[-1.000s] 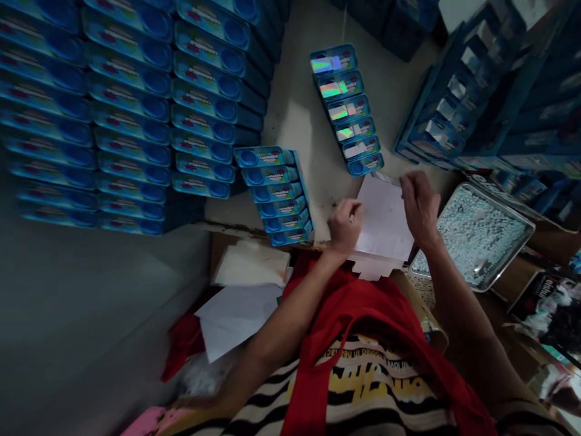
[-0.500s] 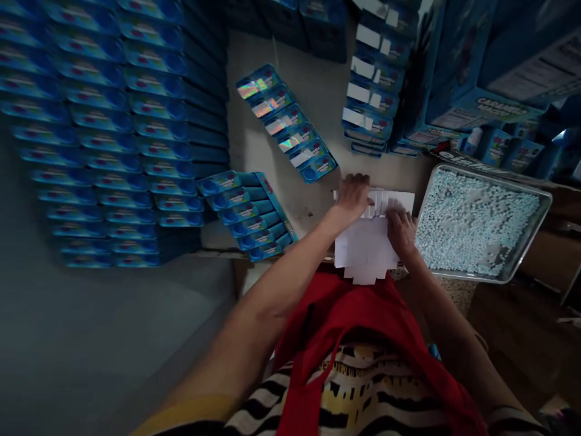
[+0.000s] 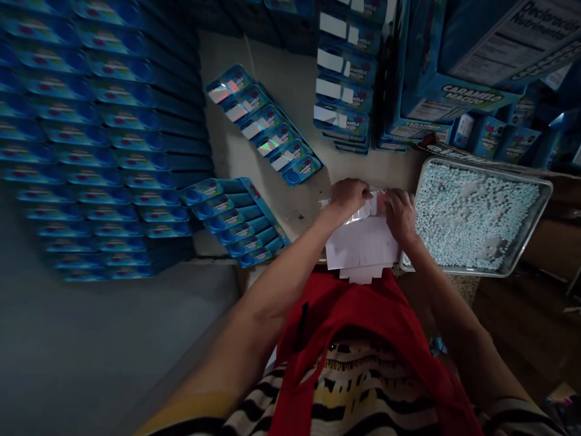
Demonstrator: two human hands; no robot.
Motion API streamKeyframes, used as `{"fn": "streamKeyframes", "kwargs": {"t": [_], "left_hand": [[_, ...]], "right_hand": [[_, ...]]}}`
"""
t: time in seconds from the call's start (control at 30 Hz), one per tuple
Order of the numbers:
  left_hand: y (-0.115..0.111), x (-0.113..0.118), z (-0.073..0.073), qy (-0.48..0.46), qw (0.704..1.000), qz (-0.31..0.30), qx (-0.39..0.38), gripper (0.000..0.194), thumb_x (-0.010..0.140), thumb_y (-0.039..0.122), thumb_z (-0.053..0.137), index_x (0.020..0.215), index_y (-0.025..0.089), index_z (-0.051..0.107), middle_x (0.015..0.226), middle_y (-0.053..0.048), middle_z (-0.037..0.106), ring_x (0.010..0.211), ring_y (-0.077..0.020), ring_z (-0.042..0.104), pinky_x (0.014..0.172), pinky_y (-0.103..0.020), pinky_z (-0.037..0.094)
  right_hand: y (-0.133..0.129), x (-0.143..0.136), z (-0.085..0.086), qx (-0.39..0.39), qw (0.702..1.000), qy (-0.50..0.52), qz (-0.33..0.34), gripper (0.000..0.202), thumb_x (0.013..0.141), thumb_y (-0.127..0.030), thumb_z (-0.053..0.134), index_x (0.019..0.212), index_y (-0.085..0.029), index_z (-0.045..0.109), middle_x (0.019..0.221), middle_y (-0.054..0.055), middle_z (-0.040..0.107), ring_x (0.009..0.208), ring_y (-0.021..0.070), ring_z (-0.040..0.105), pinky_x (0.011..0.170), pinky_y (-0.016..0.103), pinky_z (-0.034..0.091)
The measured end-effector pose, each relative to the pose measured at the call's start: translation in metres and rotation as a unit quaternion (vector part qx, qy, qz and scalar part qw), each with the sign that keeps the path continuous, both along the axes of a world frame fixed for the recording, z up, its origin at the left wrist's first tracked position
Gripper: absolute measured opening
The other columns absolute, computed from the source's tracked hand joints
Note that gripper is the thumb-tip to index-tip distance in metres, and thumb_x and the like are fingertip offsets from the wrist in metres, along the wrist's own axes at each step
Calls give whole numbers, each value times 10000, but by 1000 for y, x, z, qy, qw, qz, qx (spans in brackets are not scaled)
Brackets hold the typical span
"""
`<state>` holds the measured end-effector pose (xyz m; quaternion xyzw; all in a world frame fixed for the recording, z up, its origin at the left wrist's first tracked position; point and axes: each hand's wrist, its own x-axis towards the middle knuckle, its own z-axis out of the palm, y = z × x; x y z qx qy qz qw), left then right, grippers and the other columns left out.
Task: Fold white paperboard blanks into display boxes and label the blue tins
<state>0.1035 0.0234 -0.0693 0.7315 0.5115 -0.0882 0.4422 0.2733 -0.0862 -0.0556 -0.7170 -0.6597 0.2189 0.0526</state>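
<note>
Nearest the red apron (image 3: 338,303), the white card (image 3: 361,245) lies flat at the edge of the surface (image 3: 297,197), its notched tab pointing to 6 o'clock. It looks light and fairly stiff, likely to crease if pressed hard across the middle; the plain side edges at 3 and 9 o'clock seem the safest hold. Across its 12 o'clock end lies a clear strip (image 3: 358,213), glossy, probably thin and slippery, best taken by its ends. The left hand (image 3: 349,195), at 11 o'clock, has its fingers curled inward at the strip; the right hand (image 3: 400,213), at 1 o'clock, bends its fingers down over the other end. Whether either truly pinches, the observer cannot tell. Beyond, a tray (image 3: 458,271) of pale pellets (image 3: 472,209) sits at 3 o'clock, and 6 joined blue packs (image 3: 272,130) at 11.
</note>
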Motion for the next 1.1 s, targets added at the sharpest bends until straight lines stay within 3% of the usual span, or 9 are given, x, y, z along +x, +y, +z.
{"fn": "streamKeyframes", "kwargs": {"t": [0.23, 0.37, 0.47, 0.63, 0.97, 1.1], "left_hand": [[-2, -18, -10, -66, 997, 21, -42, 183, 931, 353, 701, 984, 277, 859, 1013, -75, 833, 979, -265, 743, 839, -340, 496], [-1, -28, -17, -79, 995, 28, -54, 173, 899, 353, 704, 921, 269, 854, 982, -67, 827, 946, -251, 730, 803, -321, 486], [-4, -37, -20, -86, 992, 35, -81, 174, 862, 371, 710, 880, 262, 845, 903, -44, 814, 865, -227, 710, 758, -303, 472], [-15, -45, -21, -113, 984, 58, -129, 203, 854, 391, 682, 831, 242, 818, 751, -4, 761, 726, -177, 658, 664, -267, 430], [-29, -46, -5, -37, 994, 45, -89, 277, 932, 410, 632, 945, 216, 829, 935, -95, 810, 896, -256, 728, 749, -325, 465], [-31, -44, 2, -9, 997, 44, -67, 274, 953, 410, 624, 957, 219, 820, 948, -108, 809, 910, -267, 731, 771, -340, 481]], "right_hand": [[12, -13, -6, -46, 995, -50, 68, 475, 1091, -295, 406, 1508, -198, 611, 1435, 148, 679, 1261, 356, 518, 1069, 510, 407], [-6, -24, -7, -55, 993, -55, 91, 568, 1066, -183, 345, 1620, -161, 470, 1663, 162, 491, 1419, 356, 448, 1139, 522, 375], [-22, -30, -4, -59, 991, -58, 109, 605, 1053, -142, 324, 1648, -179, 430, 1722, 137, 411, 1518, 341, 390, 1180, 516, 348], [-31, -31, 3, -57, 991, -61, 108, 549, 1065, -166, 370, 1584, -241, 532, 1678, 91, 492, 1499, 329, 445, 1193, 531, 322], [-35, -31, 14, -54, 989, -43, 128, 501, 1061, -153, 401, 1507, -246, 608, 1596, 102, 589, 1459, 296, 498, 1236, 536, 261], [-43, -38, 32, -44, 993, -63, 87, 391, 1048, -205, 471, 1346, -258, 719, 1366, 116, 732, 1296, 320, 570, 1131, 524, 337]]}}
